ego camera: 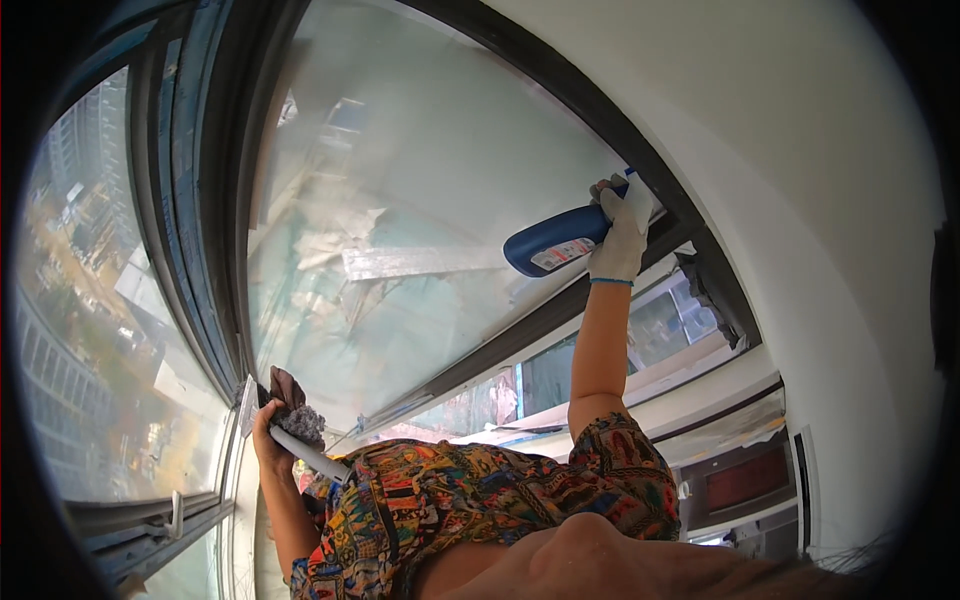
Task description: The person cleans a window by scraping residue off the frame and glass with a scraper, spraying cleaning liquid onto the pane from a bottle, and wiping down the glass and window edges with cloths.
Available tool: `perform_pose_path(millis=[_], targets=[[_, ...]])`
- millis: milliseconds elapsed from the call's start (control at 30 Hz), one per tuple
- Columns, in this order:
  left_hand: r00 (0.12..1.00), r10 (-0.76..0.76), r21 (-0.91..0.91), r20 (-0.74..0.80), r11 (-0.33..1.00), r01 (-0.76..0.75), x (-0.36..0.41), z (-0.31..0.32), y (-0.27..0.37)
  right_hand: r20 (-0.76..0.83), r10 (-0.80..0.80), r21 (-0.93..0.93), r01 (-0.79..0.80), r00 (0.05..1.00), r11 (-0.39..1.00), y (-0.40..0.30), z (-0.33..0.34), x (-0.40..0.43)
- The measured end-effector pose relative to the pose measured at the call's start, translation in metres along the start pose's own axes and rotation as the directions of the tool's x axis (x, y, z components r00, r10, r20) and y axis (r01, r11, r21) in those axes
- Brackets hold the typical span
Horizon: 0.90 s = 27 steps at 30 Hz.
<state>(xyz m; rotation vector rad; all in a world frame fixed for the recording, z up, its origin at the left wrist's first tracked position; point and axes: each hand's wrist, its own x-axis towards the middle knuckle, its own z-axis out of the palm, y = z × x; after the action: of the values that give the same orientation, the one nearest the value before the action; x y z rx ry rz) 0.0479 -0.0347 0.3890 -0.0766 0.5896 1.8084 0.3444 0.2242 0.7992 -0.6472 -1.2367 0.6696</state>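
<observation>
My right hand [622, 232], in a pale knit glove with a teal cuff, is raised at the right and grips a blue plastic spray bottle [559, 240]. The bottle lies sideways, its head and part of its neck at the glove, close to the corner of a dark window frame [570, 82]. My left hand [274, 435], ungloved, is at the lower left, closed around a window-cleaning tool with a pale handle [307, 452] and a grey fluffy pad [304, 424]. A brown cloth [286, 386] is bunched beside the pad. Behind both hands stands a large, smeared glass pane [420, 172].
Dark vertical frame rails [191, 187] with bluish film run along the left. Another pane [90, 300] shows buildings far below, and a white window handle [176, 515] sits beneath it. A white wall [810, 187] curves along the right.
</observation>
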Motion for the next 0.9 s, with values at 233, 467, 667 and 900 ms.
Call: perform_pose_path(millis=[233, 467, 667, 900], targets=[[0.998, 0.065, -0.092, -0.026, 0.993, -0.067, -0.02, -0.005, 0.009, 0.395, 0.105, -0.092, -0.075, 0.912, 0.993, 0.01, 0.091, -0.015], [0.98, 0.166, -0.072, -0.113, 0.982, -0.175, -0.034, -0.028, 0.013, 0.376, 0.144, 0.079, -0.186, 0.915, 0.979, 0.0, 0.177, -0.017], [0.988, 0.121, -0.056, -0.092, 0.99, -0.127, -0.037, -0.038, 0.013, 0.567, 0.152, -0.048, -0.151, 0.81, 0.987, 0.025, 0.229, -0.037], [0.903, 0.267, 0.198, 0.338, 0.918, -0.345, -0.05, 0.067, 0.046, 0.928, 0.098, -0.092, -0.035, 0.36, 0.995, 0.1, 0.199, -0.145]])
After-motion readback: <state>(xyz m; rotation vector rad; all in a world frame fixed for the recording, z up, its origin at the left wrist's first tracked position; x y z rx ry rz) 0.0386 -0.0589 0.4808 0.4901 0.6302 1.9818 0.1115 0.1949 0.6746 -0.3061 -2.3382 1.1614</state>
